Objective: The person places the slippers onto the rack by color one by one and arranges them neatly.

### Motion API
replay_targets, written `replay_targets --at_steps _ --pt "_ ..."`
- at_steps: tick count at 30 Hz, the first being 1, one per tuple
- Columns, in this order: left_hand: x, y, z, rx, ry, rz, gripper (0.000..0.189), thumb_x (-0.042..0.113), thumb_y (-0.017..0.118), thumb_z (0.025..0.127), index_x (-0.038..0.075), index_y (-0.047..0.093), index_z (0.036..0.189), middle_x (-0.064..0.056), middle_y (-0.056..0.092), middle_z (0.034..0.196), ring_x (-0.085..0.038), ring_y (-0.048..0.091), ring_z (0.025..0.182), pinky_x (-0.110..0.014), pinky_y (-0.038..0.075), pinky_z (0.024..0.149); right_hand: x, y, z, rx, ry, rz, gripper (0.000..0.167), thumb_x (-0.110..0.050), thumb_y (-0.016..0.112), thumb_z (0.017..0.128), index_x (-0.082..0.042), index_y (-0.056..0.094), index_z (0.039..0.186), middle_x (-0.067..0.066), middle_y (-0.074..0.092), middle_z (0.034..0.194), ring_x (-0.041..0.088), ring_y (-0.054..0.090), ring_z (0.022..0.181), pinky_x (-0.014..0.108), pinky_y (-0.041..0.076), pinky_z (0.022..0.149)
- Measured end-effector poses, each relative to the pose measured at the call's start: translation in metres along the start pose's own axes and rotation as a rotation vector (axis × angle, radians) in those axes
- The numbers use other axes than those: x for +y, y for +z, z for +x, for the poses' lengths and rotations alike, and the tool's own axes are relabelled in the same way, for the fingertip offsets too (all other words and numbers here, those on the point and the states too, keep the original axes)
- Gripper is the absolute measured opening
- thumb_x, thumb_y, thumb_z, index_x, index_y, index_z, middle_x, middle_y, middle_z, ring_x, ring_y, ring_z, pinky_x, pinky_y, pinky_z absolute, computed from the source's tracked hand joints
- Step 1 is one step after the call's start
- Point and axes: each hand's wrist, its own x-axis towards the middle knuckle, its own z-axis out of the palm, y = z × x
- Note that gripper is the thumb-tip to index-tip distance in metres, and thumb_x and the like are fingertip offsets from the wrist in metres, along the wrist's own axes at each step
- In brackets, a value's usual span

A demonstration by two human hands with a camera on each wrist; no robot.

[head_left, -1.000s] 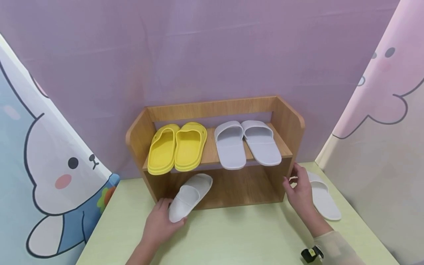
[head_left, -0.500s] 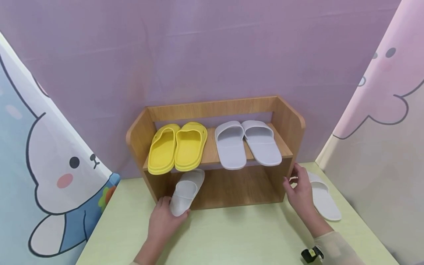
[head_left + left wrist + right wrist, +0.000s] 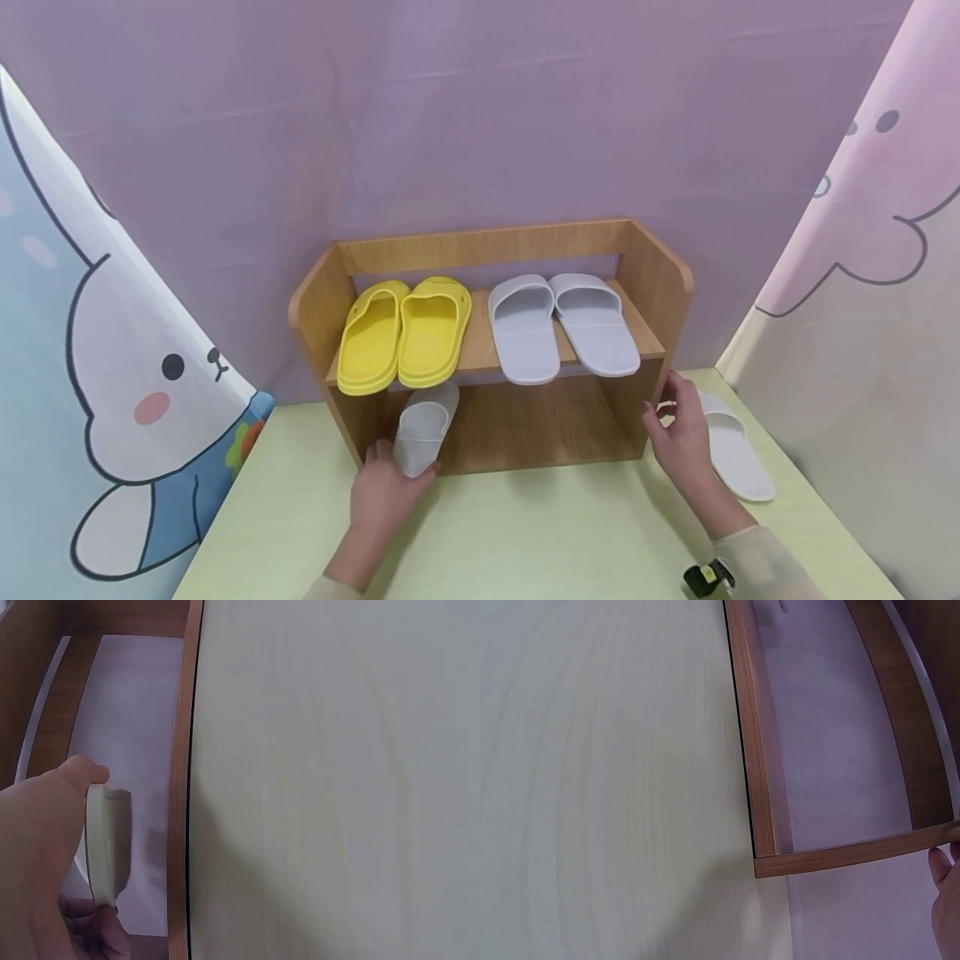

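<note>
Off-white slide slipper (image 3: 423, 429), matte, plain, one broad band over the front of the footbed. Toe far and angled slightly right, heel near. In the left-wrist view the heel shows almost edge-on: a thick cream sole with a rounded rim, its face in shade.

Position: left part of the lower compartment of the wooden shoe rack (image 3: 656, 271), toe end just under the shelf above. Cannot tell if the sole touches the lower shelf (image 3: 540, 421).

Left hand (image 3: 390, 492) holds the heel across its width, thumb on the right edge, fingers curled at the left; grip only as wide as the slipper. Right hand (image 3: 682, 429) at the rack's right end, fingers loosely bent, thumb spread apart from them, fingertips against the side panel; holds no slipper.

Upper shelf: yellow clogs (image 3: 435, 333) side by side at left, pale lavender-grey slides (image 3: 596, 333) at right, heels near.

Second off-white slipper (image 3: 738, 458) flat on the pale green-yellow table (image 3: 525, 533), right of the rack, partly behind the right hand.

Far side: purple cloth (image 3: 480, 108). Left, a cartoon rabbit (image 3: 120, 392) on the side hanging.
</note>
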Motion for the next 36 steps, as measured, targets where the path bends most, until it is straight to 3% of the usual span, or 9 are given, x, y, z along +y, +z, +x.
replay_targets --at_steps 17,36 --pt "0.002 0.011 0.005 -0.003 -0.046 0.072 0.092 0.063 0.09 0.081 -0.014 0.054 0.116 -0.024 0.059 0.092 -0.044 0.069 0.078 -0.059 0.063 0.061 -0.003 -0.001 0.001 0.004 0.009 0.0 0.064 0.025 0.07 0.083 0.013 0.055 0.144 0.024 0.062 0.114 0.01 0.057 0.099 0.015 0.053 0.077" --pt "0.003 0.016 0.011 -0.126 -0.104 0.152 0.105 0.067 0.087 0.083 -0.022 0.048 0.124 -0.03 0.055 0.095 -0.043 0.067 0.074 -0.058 0.062 0.061 0.0 -0.001 0.0 -0.018 0.02 -0.01 0.062 0.023 0.068 0.085 0.012 0.053 0.144 0.023 0.06 0.113 0.007 0.056 0.1 0.015 0.054 0.076"
